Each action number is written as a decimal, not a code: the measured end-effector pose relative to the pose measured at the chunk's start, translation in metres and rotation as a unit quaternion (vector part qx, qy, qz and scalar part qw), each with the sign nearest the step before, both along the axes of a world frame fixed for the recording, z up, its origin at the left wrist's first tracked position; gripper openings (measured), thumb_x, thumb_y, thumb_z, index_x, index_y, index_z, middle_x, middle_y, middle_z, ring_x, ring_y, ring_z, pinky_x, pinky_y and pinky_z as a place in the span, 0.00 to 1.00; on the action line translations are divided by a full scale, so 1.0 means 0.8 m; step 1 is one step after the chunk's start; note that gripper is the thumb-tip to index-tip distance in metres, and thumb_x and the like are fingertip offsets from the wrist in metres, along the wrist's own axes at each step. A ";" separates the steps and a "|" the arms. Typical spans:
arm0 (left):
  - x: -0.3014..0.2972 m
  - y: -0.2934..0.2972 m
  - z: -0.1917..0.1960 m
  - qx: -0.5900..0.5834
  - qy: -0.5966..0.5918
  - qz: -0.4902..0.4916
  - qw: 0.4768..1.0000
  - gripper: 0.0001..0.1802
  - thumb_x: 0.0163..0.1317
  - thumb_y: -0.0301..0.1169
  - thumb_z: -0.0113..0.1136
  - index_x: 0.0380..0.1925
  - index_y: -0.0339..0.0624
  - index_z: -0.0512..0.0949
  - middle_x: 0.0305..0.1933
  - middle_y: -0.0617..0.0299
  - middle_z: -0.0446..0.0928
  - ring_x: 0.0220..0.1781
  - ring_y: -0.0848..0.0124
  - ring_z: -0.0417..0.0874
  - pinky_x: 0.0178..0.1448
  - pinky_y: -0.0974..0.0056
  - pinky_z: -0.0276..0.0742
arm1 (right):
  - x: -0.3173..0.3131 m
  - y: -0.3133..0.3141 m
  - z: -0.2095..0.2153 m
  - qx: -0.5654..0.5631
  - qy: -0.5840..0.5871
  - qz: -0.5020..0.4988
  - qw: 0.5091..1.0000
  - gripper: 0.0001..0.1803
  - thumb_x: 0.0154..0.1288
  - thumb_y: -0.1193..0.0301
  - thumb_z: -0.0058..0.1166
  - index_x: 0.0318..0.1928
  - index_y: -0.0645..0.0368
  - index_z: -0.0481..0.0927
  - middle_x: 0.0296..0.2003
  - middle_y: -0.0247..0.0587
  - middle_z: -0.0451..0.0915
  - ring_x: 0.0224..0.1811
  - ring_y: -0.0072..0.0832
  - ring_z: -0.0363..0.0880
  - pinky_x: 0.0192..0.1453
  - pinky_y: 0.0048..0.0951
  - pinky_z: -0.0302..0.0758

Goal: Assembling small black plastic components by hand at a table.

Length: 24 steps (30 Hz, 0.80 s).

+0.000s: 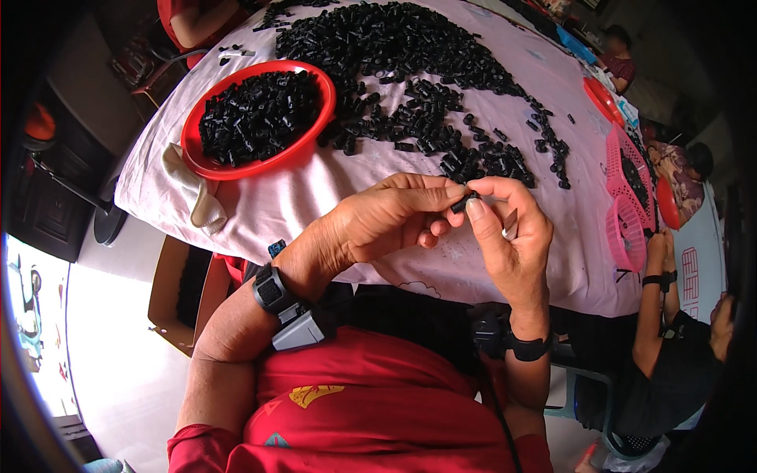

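Observation:
My left hand point(386, 206) pinches a small black cylindrical part point(460, 205) between thumb and fingertips, above the near side of the cloth-covered table. My right hand point(516, 236) meets it from the other side, its thumb and forefinger closed at the part's end. A small flat blade-like piece point(510, 224), pale at its lower end, sticks out between the fingers of my right hand. Just beyond my hands lies a large spread of similar black parts point(394, 47). A red basin point(189, 142) full of such parts stands to the left.
A pinkish cloth point(307, 213) covers the table. A pale glove-like cloth point(193, 189) hangs by the basin. An open cardboard box point(169, 315) sits below left. Pink baskets point(625, 236) stand at the right edge. Other people sit at the right, including one in black point(670, 378), and one in red point(197, 24) far left.

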<state>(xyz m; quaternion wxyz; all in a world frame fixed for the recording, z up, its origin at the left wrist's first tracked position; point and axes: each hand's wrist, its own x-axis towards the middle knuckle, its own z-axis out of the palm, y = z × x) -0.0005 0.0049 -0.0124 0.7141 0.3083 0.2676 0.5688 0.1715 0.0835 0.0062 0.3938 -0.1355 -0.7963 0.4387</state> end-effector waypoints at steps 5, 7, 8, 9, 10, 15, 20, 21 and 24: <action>-0.002 -0.002 0.008 0.013 0.072 0.017 0.997 0.13 0.67 0.41 0.59 0.39 0.42 0.80 0.32 0.71 0.78 0.30 0.83 0.73 0.32 0.77 0.68 | -0.001 -0.005 0.007 -0.025 0.008 0.001 1.000 0.07 0.67 0.77 0.55 0.44 0.64 0.78 0.30 0.35 0.83 0.29 0.14 0.80 0.33 0.16 0.73; -0.004 -0.002 0.008 0.018 0.085 0.015 0.996 0.13 0.67 0.41 0.59 0.38 0.42 0.81 0.31 0.71 0.78 0.30 0.83 0.73 0.32 0.77 0.68 | 0.000 -0.002 0.004 -0.006 -0.006 -0.006 1.000 0.06 0.67 0.77 0.55 0.43 0.63 0.78 0.30 0.35 0.83 0.29 0.13 0.79 0.32 0.16 0.73; -0.005 -0.002 0.007 0.018 0.100 0.019 0.995 0.13 0.67 0.39 0.59 0.39 0.40 0.80 0.32 0.70 0.78 0.31 0.82 0.74 0.34 0.76 0.68 | 0.001 -0.001 0.003 0.013 -0.020 -0.014 1.000 0.06 0.67 0.76 0.55 0.43 0.63 0.78 0.30 0.35 0.83 0.28 0.13 0.79 0.32 0.15 0.72; -0.006 -0.002 0.006 0.018 0.115 0.023 0.993 0.13 0.68 0.38 0.58 0.39 0.38 0.80 0.33 0.69 0.78 0.32 0.82 0.74 0.35 0.75 0.69 | 0.000 -0.001 0.003 0.013 -0.020 -0.014 1.000 0.06 0.67 0.76 0.55 0.43 0.63 0.78 0.30 0.35 0.83 0.28 0.13 0.79 0.32 0.15 0.72; -0.006 -0.002 0.007 0.018 0.115 0.023 0.993 0.13 0.68 0.38 0.58 0.39 0.38 0.80 0.33 0.69 0.78 0.32 0.82 0.74 0.35 0.75 0.69 | -0.002 -0.002 0.003 -0.008 -0.008 -0.007 1.000 0.06 0.67 0.76 0.55 0.42 0.63 0.78 0.29 0.34 0.82 0.27 0.12 0.78 0.31 0.15 0.71; -0.004 -0.003 0.007 0.033 0.107 0.024 0.993 0.13 0.68 0.37 0.58 0.39 0.37 0.80 0.35 0.66 0.80 0.32 0.82 0.74 0.36 0.75 0.69 | -0.001 -0.001 0.000 -0.021 0.008 -0.007 1.000 0.06 0.67 0.74 0.56 0.42 0.63 0.78 0.27 0.32 0.82 0.27 0.11 0.77 0.31 0.16 0.71; -0.006 -0.003 0.004 0.035 0.065 0.009 0.997 0.12 0.68 0.35 0.57 0.42 0.36 0.80 0.36 0.66 0.80 0.34 0.82 0.75 0.38 0.75 0.70 | 0.001 -0.001 0.002 -0.045 0.004 -0.010 0.999 0.06 0.67 0.74 0.55 0.42 0.63 0.78 0.26 0.31 0.81 0.27 0.11 0.76 0.32 0.15 0.71; -0.006 -0.003 0.005 0.030 0.051 0.003 0.998 0.12 0.68 0.34 0.58 0.43 0.36 0.79 0.37 0.66 0.80 0.34 0.82 0.75 0.38 0.75 0.70 | 0.001 -0.001 0.002 -0.045 0.004 -0.010 0.999 0.06 0.67 0.74 0.55 0.42 0.63 0.78 0.26 0.31 0.81 0.27 0.11 0.76 0.32 0.15 0.71; -0.008 -0.003 0.008 0.026 0.046 0.002 0.999 0.13 0.67 0.33 0.58 0.46 0.36 0.78 0.38 0.65 0.80 0.36 0.81 0.76 0.40 0.75 0.71 | 0.000 0.000 0.001 -0.053 0.001 -0.008 0.999 0.06 0.67 0.74 0.55 0.42 0.63 0.78 0.27 0.31 0.82 0.26 0.10 0.75 0.31 0.15 0.70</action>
